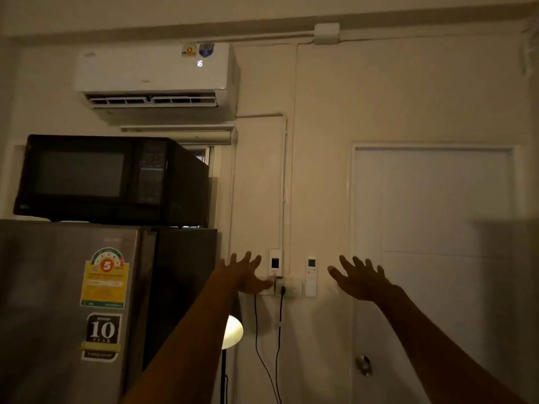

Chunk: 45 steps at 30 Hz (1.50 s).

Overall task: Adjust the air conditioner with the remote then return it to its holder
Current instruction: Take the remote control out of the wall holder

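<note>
Both hands spread wide, gripping nothing, near the wall-mounted remote (311, 276).
Left hand (247, 274), right hand (361, 279); air conditioner (154, 80) display reads "6"; fridge (67, 310) stickers read "5", "10".

Head camera looks forward and upward at a near wall (320, 170).

The pale cream wall (320, 176) is carrying a white slim remote (311, 269) sitting upright in a white holder (311, 290), just beside a white socket plate (291, 288) with a black plug and cable hanging down. High up, the wall is bearing a white split air conditioner (154, 74). The grey steel refrigerator (67, 301) is carrying a black boxy microwave oven (110, 179) sitting directly on its top.
</note>
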{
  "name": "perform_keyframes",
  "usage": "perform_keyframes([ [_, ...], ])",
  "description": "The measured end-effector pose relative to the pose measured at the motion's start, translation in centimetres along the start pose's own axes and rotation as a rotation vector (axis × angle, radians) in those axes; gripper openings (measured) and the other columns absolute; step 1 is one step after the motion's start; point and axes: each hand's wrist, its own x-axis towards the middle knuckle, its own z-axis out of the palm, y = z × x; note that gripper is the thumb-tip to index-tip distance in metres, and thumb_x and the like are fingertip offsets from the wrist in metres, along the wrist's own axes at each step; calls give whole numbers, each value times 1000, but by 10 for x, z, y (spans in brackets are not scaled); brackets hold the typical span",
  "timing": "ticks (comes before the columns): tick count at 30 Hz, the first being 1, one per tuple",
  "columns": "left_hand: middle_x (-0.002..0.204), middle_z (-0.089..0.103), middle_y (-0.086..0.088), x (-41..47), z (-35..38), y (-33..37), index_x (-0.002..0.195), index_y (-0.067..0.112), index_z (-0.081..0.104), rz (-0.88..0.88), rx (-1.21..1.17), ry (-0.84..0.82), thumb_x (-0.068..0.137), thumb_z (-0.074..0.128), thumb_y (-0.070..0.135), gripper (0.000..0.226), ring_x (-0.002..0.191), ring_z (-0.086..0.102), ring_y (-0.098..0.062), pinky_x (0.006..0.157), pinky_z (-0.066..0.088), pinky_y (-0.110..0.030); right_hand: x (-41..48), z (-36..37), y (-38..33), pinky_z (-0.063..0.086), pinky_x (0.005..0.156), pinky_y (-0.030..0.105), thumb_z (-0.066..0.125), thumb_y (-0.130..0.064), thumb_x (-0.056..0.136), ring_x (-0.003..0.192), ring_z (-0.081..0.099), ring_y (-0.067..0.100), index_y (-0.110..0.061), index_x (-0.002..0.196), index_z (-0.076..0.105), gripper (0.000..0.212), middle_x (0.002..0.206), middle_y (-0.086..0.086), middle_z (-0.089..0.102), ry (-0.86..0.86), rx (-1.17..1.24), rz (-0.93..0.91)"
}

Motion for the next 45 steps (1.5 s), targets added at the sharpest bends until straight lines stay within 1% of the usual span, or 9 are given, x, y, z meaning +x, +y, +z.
perform_keyframes([
  [4,160,-12,-7,38,7,-6,149,26,-5,14,76,16,86,44,64,89,145,-11,-39,115,-5,-61,30,17,-4,0,115,56,17,-67,87,144,-2,36,-27,146,5,72,158,11,0,20,-1,-2],
  [8,160,-12,-7,77,24,-1,149,25,-5,44,98,-3,86,42,65,89,145,-12,-38,115,-7,-60,59,36,-3,-1,115,56,18,-70,85,144,-3,35,-27,146,5,76,158,11,-1,-40,58,17],
  [12,160,-11,-7,119,36,11,149,24,-5,44,85,21,87,37,66,86,145,-12,-36,116,-7,-58,101,46,8,0,115,56,17,-71,84,144,-2,36,-28,146,5,77,158,11,0,-18,85,0],
  [26,160,-8,-5,272,84,65,148,28,-6,-14,-6,59,91,22,65,74,147,-6,-33,118,-3,-55,253,101,102,11,117,54,24,-75,80,144,7,34,-26,146,5,84,158,11,5,-145,275,-37],
  [31,160,-4,-9,313,113,63,149,28,-4,-27,-26,67,92,22,62,71,147,-2,-33,119,1,-54,291,138,113,19,115,45,34,-69,83,142,18,31,-20,147,9,84,157,14,12,-187,377,-91],
  [37,160,6,-14,368,140,53,150,25,-3,-42,-29,120,93,38,54,75,147,7,-34,120,10,-53,342,181,122,25,113,37,49,-50,88,138,28,28,-19,146,17,73,153,11,24,-116,367,-146],
  [40,158,17,-11,397,162,51,150,23,2,-4,-253,154,92,50,46,79,145,20,-31,118,22,-46,364,201,122,35,109,38,57,-38,87,129,42,27,-19,142,29,65,145,11,39,-48,422,-144],
  [42,154,29,-10,416,174,54,150,18,13,44,-522,228,89,60,35,78,140,31,-28,115,30,-41,380,213,118,47,97,34,62,-28,85,110,56,23,-19,134,42,54,128,11,55,24,524,-127],
  [45,141,46,-13,445,193,58,143,17,33,51,-819,344,85,67,16,68,125,48,-28,101,47,-36,407,229,108,51,82,26,61,-10,83,94,61,19,-20,121,54,40,109,8,63,139,677,-115],
])
